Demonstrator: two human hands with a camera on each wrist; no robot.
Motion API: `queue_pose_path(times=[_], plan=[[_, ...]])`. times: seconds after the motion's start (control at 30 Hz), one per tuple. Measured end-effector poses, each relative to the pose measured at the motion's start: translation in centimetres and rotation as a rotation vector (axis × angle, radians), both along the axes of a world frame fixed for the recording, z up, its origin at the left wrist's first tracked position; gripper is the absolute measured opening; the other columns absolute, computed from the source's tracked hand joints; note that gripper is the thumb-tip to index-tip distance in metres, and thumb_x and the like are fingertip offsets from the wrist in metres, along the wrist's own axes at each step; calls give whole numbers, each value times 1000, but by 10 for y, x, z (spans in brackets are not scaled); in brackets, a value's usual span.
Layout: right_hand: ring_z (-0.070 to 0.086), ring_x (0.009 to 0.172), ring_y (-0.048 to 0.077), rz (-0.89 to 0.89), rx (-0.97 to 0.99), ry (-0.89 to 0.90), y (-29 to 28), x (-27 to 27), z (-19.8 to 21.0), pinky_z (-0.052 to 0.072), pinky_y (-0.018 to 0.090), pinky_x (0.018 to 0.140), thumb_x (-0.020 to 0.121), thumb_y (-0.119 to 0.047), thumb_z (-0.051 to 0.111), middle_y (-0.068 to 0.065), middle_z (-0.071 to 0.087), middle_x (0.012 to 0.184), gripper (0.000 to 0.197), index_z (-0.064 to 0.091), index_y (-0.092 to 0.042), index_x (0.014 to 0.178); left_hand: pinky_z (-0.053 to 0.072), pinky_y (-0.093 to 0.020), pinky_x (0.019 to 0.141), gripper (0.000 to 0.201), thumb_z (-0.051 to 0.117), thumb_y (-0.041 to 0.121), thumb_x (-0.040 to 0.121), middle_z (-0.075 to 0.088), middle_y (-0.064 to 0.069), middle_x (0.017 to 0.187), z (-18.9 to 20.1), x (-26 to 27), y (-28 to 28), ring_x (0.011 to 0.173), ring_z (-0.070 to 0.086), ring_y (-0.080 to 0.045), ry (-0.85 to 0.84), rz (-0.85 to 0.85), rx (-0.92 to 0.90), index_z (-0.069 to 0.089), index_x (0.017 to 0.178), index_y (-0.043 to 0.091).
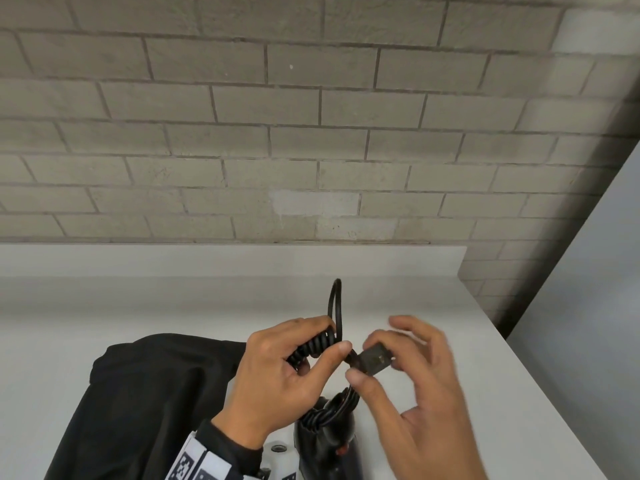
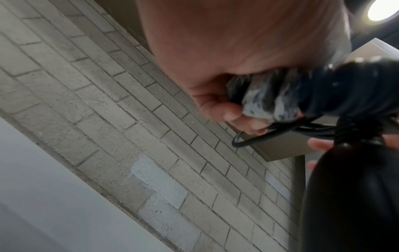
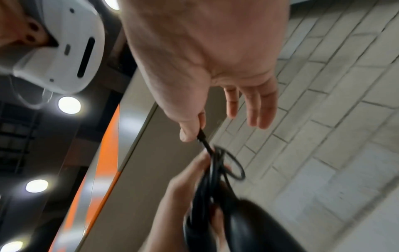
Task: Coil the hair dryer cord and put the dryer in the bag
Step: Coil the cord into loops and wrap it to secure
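My left hand grips the coiled black cord of the hair dryer, a loop of cord sticking up above the fingers. The black hair dryer hangs below the hands over the white table. My right hand pinches the black plug between thumb and forefinger, the other fingers spread. In the left wrist view the fingers curl round the cord bundle. The right wrist view shows the thumb pressed on the plug's cord. A black bag lies flat on the table at the left.
The white table runs to a raised back ledge under a grey brick wall. Its right edge drops off at a diagonal beside a grey surface. A white camera mount shows at my left wrist.
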State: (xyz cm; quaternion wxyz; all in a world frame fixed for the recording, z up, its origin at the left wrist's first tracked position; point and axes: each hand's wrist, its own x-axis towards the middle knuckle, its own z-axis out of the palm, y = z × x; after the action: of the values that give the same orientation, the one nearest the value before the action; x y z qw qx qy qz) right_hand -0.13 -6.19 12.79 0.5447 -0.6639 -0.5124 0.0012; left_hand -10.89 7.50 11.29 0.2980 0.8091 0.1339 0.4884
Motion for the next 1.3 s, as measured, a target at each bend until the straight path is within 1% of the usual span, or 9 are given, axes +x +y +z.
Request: queue_pose_path(times=[0.17,0.37,0.47,0.6,0.7,0.77,1.0,1.2,1.3], plan=[[69,77,19,269,225,396,-9,16,33,58,30,74,69,-57,77,6,73,88,40,67,-29,96,39,-14,47,17,70,37,86,62,15,67,-1,0,2,49,51,-11,11,-1,-24,74,84,20],[73,72,34,358,335,448,-23,40,85,60,33,64,63,-50,82,13,73,79,38,70,-23,87,38,-12,52,23,69,45,86,66,16,67,-1,0,4,47,51,-7,60,-31,-77,72,86,22],[72,68,30,364,327,463,-23,51,96,60,33,63,64,-49,81,11,73,79,35,71,-23,86,45,-19,55,27,63,52,89,68,11,70,1,0,4,56,59,-11,104,-95,-86,70,102,30],[71,67,28,338,339,546,-20,64,103,59,29,62,70,-38,72,7,72,79,18,71,-24,81,43,-21,59,40,60,51,92,58,12,66,3,-1,5,55,50,-9,152,-157,-79,57,129,39],[71,63,24,322,337,628,-17,72,105,58,24,60,69,-35,65,5,72,77,13,69,-24,75,47,-17,68,36,60,51,92,65,26,86,7,-2,6,72,62,0,163,-176,-32,62,124,36],[70,59,17,316,360,664,-15,77,107,58,22,59,71,-35,63,2,72,76,14,68,-23,74,54,-24,70,36,61,54,90,71,21,96,7,-3,8,83,68,-4,154,-192,-7,65,119,33],[66,64,12,278,418,820,-6,90,91,56,19,61,83,-30,57,-1,69,78,16,58,-15,89,50,-34,44,37,84,46,71,67,17,80,7,-5,4,61,59,-12,114,-264,-50,71,100,26],[64,63,7,237,458,876,-9,104,80,55,18,63,87,-31,55,-5,69,76,14,59,-17,87,46,-32,45,23,76,43,82,52,26,70,12,-5,4,54,50,-8,136,-232,23,68,87,22],[67,65,9,165,473,903,-4,106,63,55,19,61,91,-23,58,1,71,81,18,55,-13,106,43,-29,45,21,73,43,84,49,25,69,12,-5,5,53,47,-7,146,-237,45,65,85,24]])
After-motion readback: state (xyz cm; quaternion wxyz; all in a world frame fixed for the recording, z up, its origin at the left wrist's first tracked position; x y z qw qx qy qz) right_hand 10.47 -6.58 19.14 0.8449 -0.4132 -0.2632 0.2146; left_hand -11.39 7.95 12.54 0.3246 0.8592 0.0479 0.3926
